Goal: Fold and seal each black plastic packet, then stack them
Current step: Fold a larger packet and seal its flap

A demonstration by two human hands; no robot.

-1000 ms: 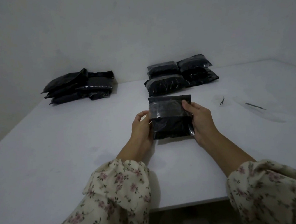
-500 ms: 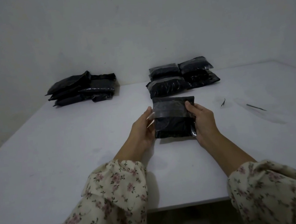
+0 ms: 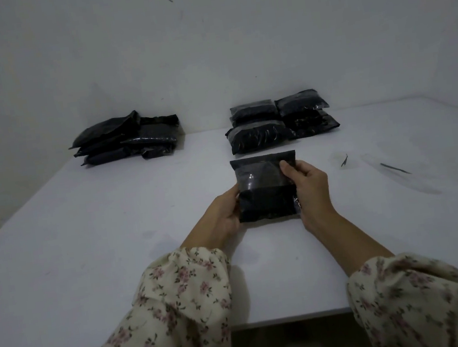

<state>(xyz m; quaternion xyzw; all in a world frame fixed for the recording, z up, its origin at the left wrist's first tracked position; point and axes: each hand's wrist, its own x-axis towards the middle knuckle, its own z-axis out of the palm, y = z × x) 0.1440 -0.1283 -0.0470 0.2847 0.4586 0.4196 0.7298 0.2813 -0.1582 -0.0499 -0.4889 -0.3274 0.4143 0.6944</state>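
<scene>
From the head view, you've got the black packet [image 3: 266,187] on the table [image 3: 86,250], your left hand [image 3: 224,216] gripping its left edge and your right hand [image 3: 308,189] pinching the right edge, thumb on top. Two piles sit by the wall: loose packets [image 3: 127,137] on the left, stacked packets [image 3: 279,121] just behind the one you're holding.

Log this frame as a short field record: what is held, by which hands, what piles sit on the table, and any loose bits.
held item: black packet, flap folded over, bottom edge near the table
left hand: grip on the packet's left edge
right hand: grip on the right edge, thumb on the front
far left: loose pile of packets
far centre: stacked packets, by the wall
loose bits: two thin dark strips right of the hands
</scene>
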